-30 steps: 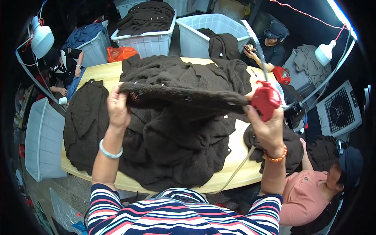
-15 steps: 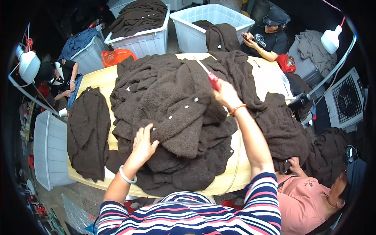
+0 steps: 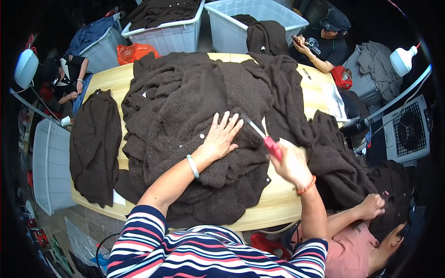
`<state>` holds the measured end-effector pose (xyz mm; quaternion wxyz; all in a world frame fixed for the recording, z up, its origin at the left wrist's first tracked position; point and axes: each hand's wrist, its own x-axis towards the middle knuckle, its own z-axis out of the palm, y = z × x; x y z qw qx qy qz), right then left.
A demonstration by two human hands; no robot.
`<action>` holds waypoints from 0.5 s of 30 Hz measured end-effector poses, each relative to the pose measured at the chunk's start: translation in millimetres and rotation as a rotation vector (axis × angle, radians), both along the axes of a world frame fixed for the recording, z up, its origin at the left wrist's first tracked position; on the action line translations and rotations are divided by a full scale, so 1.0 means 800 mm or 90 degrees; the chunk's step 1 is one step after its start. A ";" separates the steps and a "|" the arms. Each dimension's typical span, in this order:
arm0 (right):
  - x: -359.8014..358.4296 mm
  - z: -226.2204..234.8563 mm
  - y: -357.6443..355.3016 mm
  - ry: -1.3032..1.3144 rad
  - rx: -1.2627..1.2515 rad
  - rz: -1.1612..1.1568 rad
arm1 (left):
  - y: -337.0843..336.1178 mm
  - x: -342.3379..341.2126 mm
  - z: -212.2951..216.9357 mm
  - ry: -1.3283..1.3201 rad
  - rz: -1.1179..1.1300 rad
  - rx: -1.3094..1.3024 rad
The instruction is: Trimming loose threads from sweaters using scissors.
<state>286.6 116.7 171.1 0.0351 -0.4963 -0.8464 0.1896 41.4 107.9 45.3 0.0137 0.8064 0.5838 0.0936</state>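
Observation:
A large heap of dark brown fleecy garments [image 3: 185,102] with small white buttons lies in front of me on the table. My left hand [image 3: 221,139] rests flat on its top, fingers stretched out, beside a white button. Gripped in my right hand [image 3: 293,164] is a red-handled tool [image 3: 272,147] with a thin metal shaft, resembling a screwdriver. Its tip points at the cloth just right of my left fingertips. I cannot tell whether the tip touches the fabric. Motion slightly blurs the right hand.
More brown garments lie left [image 3: 95,148] and right [image 3: 331,148] on the pale wooden table [image 3: 259,217]. Pale plastic bins [image 3: 167,41] line the far side. One co-worker [image 3: 352,250] in pink handles brown cloth at near right; others sit far right and far left. Lamps stand on both sides.
My left hand has slid right and farther up the heap and now lies flat. My right hand has come nearer and right, its tool lowered toward the cloth. The button flap has been laid down.

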 end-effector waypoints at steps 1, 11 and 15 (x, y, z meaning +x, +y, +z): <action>0.008 0.000 -0.016 -0.009 0.001 0.013 | -0.003 0.007 0.000 0.023 -0.010 -0.005; -0.018 0.002 -0.028 -0.037 -0.026 0.041 | -0.007 0.014 -0.021 -0.005 0.009 0.027; -0.030 0.014 -0.042 -0.058 -0.080 0.115 | -0.021 0.010 -0.024 -0.035 0.008 0.036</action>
